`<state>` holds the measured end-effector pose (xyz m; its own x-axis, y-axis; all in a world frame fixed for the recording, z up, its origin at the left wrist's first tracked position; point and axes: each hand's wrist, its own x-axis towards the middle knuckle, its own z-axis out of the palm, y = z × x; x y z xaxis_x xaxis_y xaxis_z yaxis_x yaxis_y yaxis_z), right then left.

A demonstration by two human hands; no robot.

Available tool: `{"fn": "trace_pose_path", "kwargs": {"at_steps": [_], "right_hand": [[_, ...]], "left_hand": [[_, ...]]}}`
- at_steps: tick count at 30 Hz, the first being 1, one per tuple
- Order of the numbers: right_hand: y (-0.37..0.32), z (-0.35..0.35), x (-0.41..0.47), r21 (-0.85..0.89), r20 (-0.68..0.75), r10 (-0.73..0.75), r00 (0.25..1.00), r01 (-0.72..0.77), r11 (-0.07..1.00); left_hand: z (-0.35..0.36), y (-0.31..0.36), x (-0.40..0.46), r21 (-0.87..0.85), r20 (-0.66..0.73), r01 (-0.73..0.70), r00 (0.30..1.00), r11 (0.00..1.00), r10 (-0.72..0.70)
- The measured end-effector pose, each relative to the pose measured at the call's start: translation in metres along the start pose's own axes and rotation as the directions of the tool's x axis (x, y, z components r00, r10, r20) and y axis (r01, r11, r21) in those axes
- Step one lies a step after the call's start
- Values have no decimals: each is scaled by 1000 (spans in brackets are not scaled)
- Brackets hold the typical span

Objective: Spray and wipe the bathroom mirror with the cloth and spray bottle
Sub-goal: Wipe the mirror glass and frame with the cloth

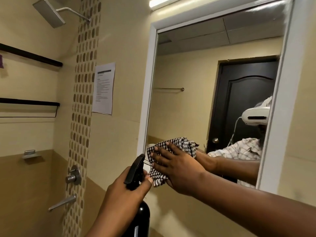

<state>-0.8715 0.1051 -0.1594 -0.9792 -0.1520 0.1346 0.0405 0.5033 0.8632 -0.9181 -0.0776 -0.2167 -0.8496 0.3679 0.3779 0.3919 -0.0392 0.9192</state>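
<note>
A white-framed mirror (pixel 196 100) hangs on the tiled wall ahead. My right hand (pixel 174 166) presses a black-and-white checked cloth (pixel 159 177) flat against the mirror's lower left corner, fingers spread straight over it. Just left of that, my left hand (pixel 124 190) grips the neck of a black spray bottle (pixel 136 170), whose nozzle points up toward the mirror frame. The bottle's body (pixel 142 218) drops below my hand. The glass reflects my arm, the cloth and a dark door.
A printed paper sheet (pixel 103 88) is stuck to the wall left of the mirror. Further left is the shower: a square head (pixel 48 13), a valve (pixel 74 175), a spout (pixel 63 202), a soap dish (pixel 31 154) and two dark shelves (pixel 30 103).
</note>
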Motion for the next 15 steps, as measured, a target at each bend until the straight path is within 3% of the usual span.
{"fn": "trace_pose_path", "kwargs": {"at_steps": [15], "right_hand": [[53,-10,-160,135,-1,-68,998,67,989]], "left_hand": [[37,18,-15,-33,73,6,997,999,-3]]}}
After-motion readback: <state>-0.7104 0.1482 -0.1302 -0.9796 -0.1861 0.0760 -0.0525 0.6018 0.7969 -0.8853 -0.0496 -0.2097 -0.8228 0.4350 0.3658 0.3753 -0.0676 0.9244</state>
